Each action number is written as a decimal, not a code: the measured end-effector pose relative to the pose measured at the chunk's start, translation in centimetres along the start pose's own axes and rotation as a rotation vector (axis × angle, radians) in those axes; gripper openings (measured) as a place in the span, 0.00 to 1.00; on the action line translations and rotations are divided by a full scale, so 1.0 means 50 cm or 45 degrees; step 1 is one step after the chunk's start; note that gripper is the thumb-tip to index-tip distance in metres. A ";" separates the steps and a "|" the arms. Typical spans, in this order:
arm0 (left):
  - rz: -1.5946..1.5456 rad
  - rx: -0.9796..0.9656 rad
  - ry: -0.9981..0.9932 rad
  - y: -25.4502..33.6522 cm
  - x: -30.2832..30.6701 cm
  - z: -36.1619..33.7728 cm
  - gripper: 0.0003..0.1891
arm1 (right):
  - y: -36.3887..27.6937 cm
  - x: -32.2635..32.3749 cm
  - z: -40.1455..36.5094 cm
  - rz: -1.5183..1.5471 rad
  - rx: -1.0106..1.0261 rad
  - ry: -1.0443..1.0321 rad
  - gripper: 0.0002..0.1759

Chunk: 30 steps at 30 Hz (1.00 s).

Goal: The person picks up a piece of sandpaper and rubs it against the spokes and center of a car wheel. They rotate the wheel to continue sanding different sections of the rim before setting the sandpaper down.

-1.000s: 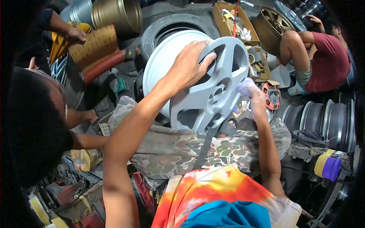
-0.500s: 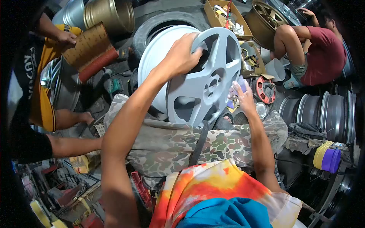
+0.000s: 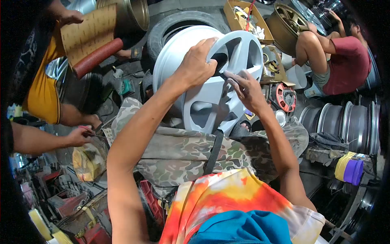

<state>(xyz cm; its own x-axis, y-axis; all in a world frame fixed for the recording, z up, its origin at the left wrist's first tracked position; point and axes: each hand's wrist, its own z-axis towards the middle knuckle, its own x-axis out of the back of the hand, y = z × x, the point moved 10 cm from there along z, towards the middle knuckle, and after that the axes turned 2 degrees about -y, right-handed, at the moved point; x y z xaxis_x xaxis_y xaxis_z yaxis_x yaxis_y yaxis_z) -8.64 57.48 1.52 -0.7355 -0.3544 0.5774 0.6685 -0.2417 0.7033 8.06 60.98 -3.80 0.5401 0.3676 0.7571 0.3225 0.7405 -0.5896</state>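
A grey-silver alloy wheel (image 3: 211, 91) with broad spokes stands tilted in front of my lap, its spoked face turned to the right. My left hand (image 3: 198, 62) grips the wheel's upper edge, with the thumb by a spoke opening. My right hand (image 3: 248, 92) is at the spokes, fingers bent and fingertips against the metal near the upper middle. Between those fingers is a small pale purple piece that looks like sandpaper (image 3: 230, 75), mostly covered by the fingers. A camouflage cloth (image 3: 178, 152) covers my legs under the wheel.
A tyre (image 3: 185, 18) lies behind the wheel. On the left, a person's hand holds a brown sandpaper roll (image 3: 90, 38); another hand (image 3: 79, 136) is lower down. A person in a red shirt (image 3: 349, 65) sits at right near a bronze wheel (image 3: 284, 24). Several rims (image 3: 333, 126) stand at right.
My right hand has moved left and up from beside the wheel onto its spokes. My left hand keeps its grip. At left, the sandpaper roll has shifted and another person's hand has come into view.
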 end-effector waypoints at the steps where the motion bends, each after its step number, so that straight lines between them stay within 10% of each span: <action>1: 0.001 -0.003 0.003 0.000 0.001 0.001 0.30 | 0.000 -0.011 -0.003 0.003 -0.022 0.006 0.17; 7: -0.135 0.017 0.010 0.003 -0.003 0.013 0.21 | -0.140 -0.063 0.018 0.303 0.107 0.052 0.18; 14: -0.166 -0.001 -0.021 0.009 -0.008 0.033 0.22 | -0.059 0.005 0.005 -0.242 0.038 0.124 0.12; 20: -0.084 0.026 -0.108 0.003 -0.039 0.086 0.23 | -0.113 -0.001 0.035 0.313 0.126 0.314 0.13; 25: 0.014 -0.055 -0.022 0.009 -0.077 0.155 0.19 | 0.188 0.064 -0.105 -0.120 -0.324 0.089 0.17; 30: 0.208 -0.091 0.213 0.037 -0.063 0.201 0.18 | 0.494 -0.052 -0.346 0.251 -1.071 0.445 0.29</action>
<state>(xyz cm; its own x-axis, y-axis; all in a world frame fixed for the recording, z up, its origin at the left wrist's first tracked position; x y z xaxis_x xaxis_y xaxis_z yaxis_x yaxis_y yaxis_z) -6.18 67.23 5.16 -0.5929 -0.5371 0.6000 0.7874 -0.2302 0.5719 28.05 68.60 -25.21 0.8044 0.1516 0.5745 0.5834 -0.0186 -0.8120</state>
